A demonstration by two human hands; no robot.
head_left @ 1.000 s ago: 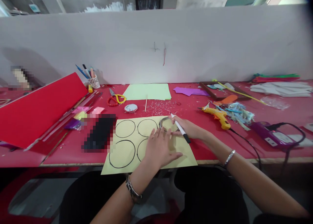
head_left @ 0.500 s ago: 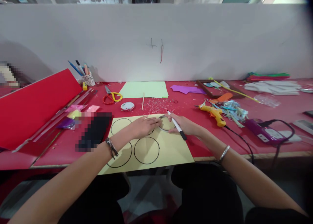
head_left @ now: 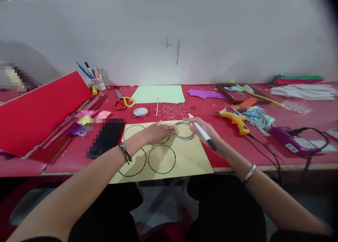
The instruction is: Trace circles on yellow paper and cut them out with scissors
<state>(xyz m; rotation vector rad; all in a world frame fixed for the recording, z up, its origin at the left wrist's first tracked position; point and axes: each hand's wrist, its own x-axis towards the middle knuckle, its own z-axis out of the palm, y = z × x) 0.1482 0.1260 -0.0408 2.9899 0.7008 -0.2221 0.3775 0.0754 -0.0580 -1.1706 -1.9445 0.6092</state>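
Yellow paper [head_left: 185, 157] bearing drawn black circles lies on the red desk [head_left: 264, 147]. Left hand [head_left: 158, 132], fingers extended flat, touches the round ring [head_left: 184, 131] at its 9 o'clock edge. Right hand [head_left: 204, 129], fingers closed around a white marker [head_left: 202, 131], sits at the ring's 3 o'clock side.

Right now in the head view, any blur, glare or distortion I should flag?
Head view: right hand and its marker are motion-smeared; the left hand on the yellow sheet is sharper. A bright patch washes out the white partition behind the green paper. The wide lens bows the partition's top edge, and the right corners darken. Two patches at left are pixelated.
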